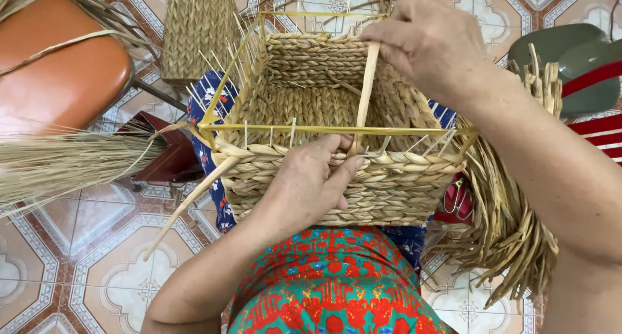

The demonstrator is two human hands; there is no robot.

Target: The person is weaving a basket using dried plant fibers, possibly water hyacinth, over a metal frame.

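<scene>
**Ana:** While the woven basket (337, 146) sits on the person's lap, what crowds around it?

**Ben:** A bundle of loose dried straw (58, 162) lies to the left, and a curved sheaf of flat dried strips (512, 230) hangs just to the right. Far left stands an orange chair seat (58, 68); a second, smaller woven basket (197, 36) sits beyond on the floor.

**Ana:** And the hands?

**Ben:** The left hand (311, 178) is closed over the near rim, thumb pressing the braid. The right hand (431, 39) pinches the top of a pale flat strip (366, 94) that runs upright across the opening.

**Ana:** Materials?

**Ben:** Thick twisted fibre, rectangular walls, thin yellow frame rods (337, 130) and bare stakes poking up along the edges.

**Ana:** The floor?

**Ben:** Patterned tiles (84, 256), cream with red-brown borders. Green plastic chairs (570, 55) show far right.
</scene>
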